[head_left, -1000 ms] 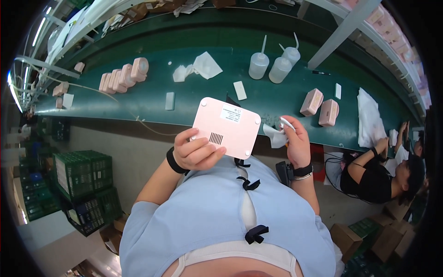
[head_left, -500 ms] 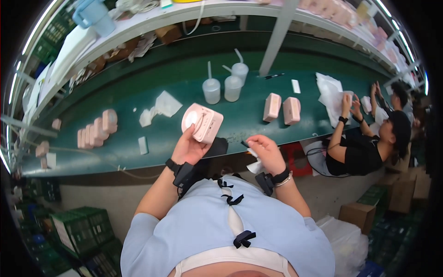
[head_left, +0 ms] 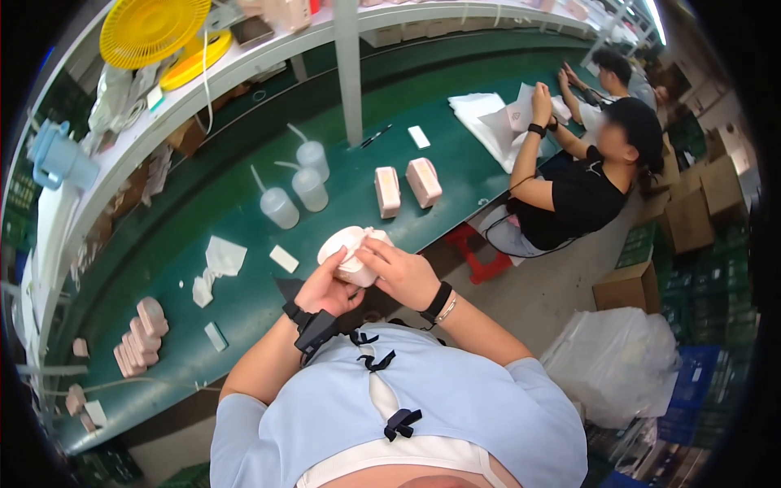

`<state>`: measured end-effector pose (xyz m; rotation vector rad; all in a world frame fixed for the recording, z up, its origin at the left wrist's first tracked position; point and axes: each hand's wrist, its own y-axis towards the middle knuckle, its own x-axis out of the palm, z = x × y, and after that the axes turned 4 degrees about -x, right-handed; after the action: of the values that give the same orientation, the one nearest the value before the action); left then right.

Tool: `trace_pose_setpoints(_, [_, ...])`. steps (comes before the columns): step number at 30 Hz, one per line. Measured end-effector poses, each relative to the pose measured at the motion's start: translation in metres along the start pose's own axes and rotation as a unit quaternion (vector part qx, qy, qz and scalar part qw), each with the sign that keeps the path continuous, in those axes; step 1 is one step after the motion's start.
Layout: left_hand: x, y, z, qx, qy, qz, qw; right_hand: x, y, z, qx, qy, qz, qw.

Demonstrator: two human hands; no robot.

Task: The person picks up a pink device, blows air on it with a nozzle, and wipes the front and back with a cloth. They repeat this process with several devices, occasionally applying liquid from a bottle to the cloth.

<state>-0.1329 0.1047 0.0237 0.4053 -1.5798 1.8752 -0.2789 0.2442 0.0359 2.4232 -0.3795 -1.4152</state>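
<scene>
A pale pink boxy device with a round white disc (head_left: 335,246) is held in front of me at the table's near edge. My left hand (head_left: 327,291) grips it from below and the left, thumb on its rim. My right hand (head_left: 400,268) has its fingers curled and pressed against the device's right side and top. A whitish bit shows by those fingertips, but whatever the right fingers pinch is mostly hidden. Two like pink devices (head_left: 388,193) (head_left: 424,182) stand upright farther right, and a row of several pink devices (head_left: 140,339) is at the left.
Three translucent squeeze bottles with spouts (head_left: 279,208) stand behind my hands on the green table (head_left: 268,317). White tissue (head_left: 225,255), small white blocks (head_left: 283,259) and a pen (head_left: 376,136) lie about. A post (head_left: 348,73) carries the shelf above. Co-workers (head_left: 582,154) sit at the right.
My right hand has come from beside the device, where it held a white scrap and a small dark thing, onto the device. My view has turned to the right.
</scene>
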Motion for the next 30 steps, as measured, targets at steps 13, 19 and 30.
trace_pose_setpoints(13, [-0.079,0.011,0.021,0.160,0.072,-0.053,0.983,0.001,-0.072,0.203,0.408,-0.003,0.413,0.815])
trace_pose_setpoints(19, [-0.206,-0.044,0.010,0.238,-0.087,0.131,0.958,0.046,-0.065,0.308,0.497,0.047,0.385,0.776])
trace_pose_setpoints(30, [-0.239,-0.108,-0.023,0.315,-0.175,0.212,0.908,0.112,-0.115,0.334,0.441,0.396,0.389,0.706])
